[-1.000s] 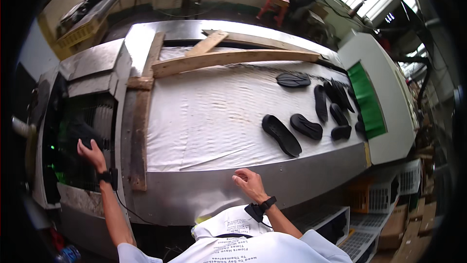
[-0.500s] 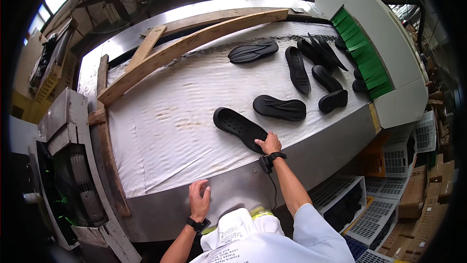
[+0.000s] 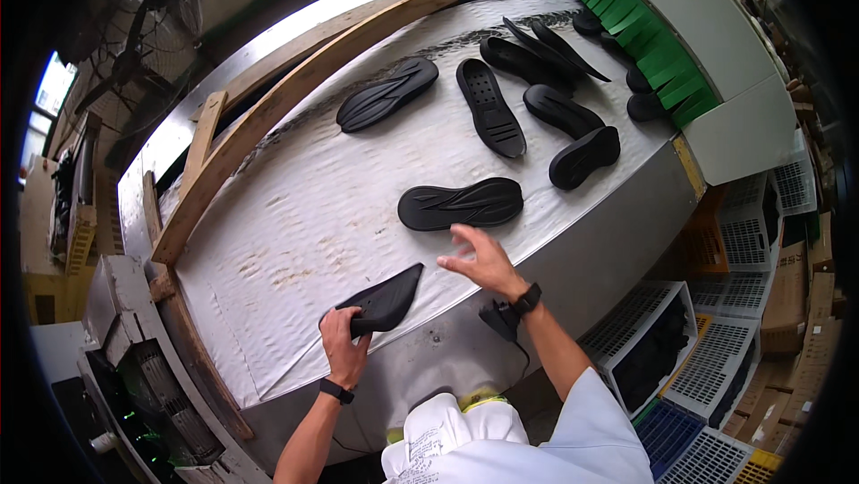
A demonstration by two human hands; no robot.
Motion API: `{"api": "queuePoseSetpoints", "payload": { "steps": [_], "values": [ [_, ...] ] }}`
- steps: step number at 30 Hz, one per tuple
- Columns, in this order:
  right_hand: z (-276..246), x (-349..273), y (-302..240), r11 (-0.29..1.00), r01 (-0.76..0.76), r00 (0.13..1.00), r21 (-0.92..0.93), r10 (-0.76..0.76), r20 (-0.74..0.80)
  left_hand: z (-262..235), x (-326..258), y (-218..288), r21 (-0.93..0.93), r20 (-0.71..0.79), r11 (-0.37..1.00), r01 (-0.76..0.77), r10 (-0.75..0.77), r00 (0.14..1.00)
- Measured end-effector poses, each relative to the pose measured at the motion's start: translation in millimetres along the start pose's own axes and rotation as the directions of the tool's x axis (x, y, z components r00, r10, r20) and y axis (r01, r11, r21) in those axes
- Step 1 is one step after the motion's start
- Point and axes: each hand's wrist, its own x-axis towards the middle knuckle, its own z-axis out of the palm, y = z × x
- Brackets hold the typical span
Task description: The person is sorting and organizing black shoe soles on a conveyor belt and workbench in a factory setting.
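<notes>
My left hand [image 3: 344, 341] grips one end of a black shoe sole [image 3: 394, 298], which is tilted up on its edge near the front of the white cloth belt [image 3: 268, 305]. Fingers apart and holding nothing, my right hand [image 3: 483, 262] hovers just in front of another black sole [image 3: 461, 204] that lies flat with its grooved side up. Farther back are a grooved sole [image 3: 387, 95] and a sole showing small holes [image 3: 489, 108]. Several more black soles [image 3: 584, 157] lie at the right, some overlapping.
Green strip curtains [image 3: 640, 37] hang at the white machine housing on the right. Wooden boards [image 3: 295, 117] cross the belt's far left side. A metal edge [image 3: 573, 260] runs along the front. Plastic crates [image 3: 640, 327] and cardboard boxes stand at lower right; a fan [image 3: 134, 46] stands back left.
The sole my right hand held is now in my left hand, farther left and tilted up. My right hand has let go and opened. The whole view has shifted.
</notes>
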Motion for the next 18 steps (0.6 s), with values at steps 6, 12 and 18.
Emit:
{"api": "queuePoseSetpoints", "payload": {
  "steps": [6, 12, 18],
  "values": [
    [-12, 94, 88, 0.405, 0.112, 0.941, -0.907, -0.337, -0.035, 2, -23, 56, -0.594, 0.201, 0.644, 0.481, -0.460, 0.865],
    [45, 50, 24, 0.731, 0.269, 0.962, -0.628, -0.233, 0.141, -22, -69, 46, -0.660, 0.068, 0.587, 0.469, -0.575, 0.815],
    [83, -69, -53, 0.829, 0.403, 0.915, -0.388, -0.363, 0.176, -92, -116, -7, -0.738, -0.249, 0.568, 0.364, -0.731, 0.635]
  ]
}}
